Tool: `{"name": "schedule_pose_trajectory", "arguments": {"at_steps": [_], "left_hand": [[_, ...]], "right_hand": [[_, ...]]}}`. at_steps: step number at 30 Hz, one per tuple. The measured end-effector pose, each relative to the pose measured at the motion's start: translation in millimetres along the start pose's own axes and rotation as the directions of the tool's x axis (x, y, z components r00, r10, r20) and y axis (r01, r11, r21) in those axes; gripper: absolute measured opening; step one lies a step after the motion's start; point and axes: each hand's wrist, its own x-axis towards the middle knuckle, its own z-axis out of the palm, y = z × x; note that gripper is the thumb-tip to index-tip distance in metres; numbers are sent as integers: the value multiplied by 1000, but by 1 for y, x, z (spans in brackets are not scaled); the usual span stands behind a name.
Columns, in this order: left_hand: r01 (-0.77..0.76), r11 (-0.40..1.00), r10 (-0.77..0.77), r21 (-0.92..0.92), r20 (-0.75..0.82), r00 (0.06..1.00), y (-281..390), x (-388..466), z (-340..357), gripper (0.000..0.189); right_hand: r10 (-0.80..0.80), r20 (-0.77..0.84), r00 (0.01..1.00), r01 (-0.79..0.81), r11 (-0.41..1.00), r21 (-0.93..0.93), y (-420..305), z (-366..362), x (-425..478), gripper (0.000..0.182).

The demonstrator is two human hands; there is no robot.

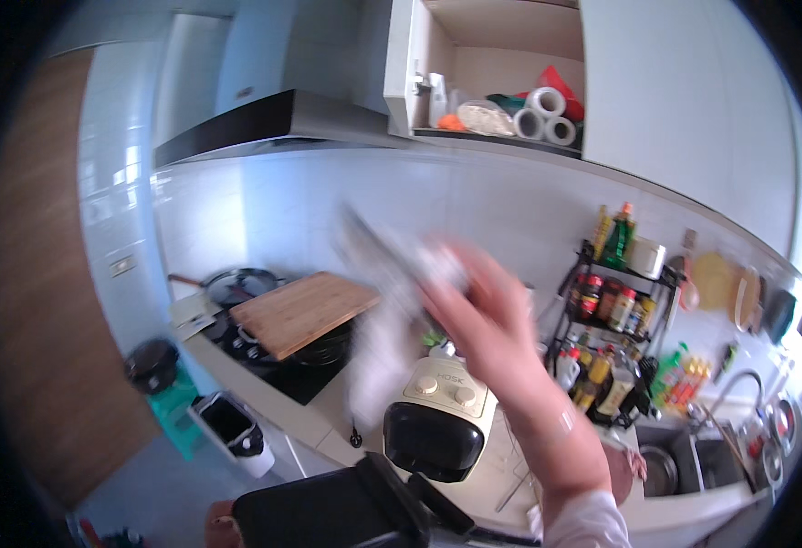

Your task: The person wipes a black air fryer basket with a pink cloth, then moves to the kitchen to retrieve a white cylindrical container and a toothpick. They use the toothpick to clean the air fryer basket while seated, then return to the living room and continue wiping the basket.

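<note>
My right hand is raised in the middle of the view, gripping a white cloth that hangs down and is blurred by motion. A thin, dark-edged flat piece slants up from the same grip; blur hides what it is. Below stands a cream countertop oven or air fryer with two knobs and a dark front window. At the bottom, a black box-like container is close to me. My left hand shows only in part at its left side and seems to hold it.
A wooden cutting board lies over the stove, beside a pan. Overhead are a range hood and an open cabinet. A bottle rack and the sink are rightward; a trash bin is left.
</note>
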Motion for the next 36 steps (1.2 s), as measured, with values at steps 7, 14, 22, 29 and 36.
{"name": "schedule_pose_trajectory", "arguments": {"at_steps": [7,14,22,29,36], "left_hand": [[44,984,-25,173,-116,993,50,56,-91,26],[95,973,-170,-211,-372,912,15,64,-201,29],[253,967,-212,31,-455,865,35,89,-231,26],[290,957,-173,17,-770,614,14,155,-300,14],[392,918,-194,-69,-937,291,50,216,-355,9]], "right_hand": [[-199,-266,943,105,939,-328,23,58,184,24],[-684,-398,611,242,640,-729,56,47,106,22],[298,-456,839,-257,954,151,224,283,-45,28],[703,385,598,-763,352,542,375,419,-65,36],[488,859,153,-986,11,169,441,617,5,26]]}}
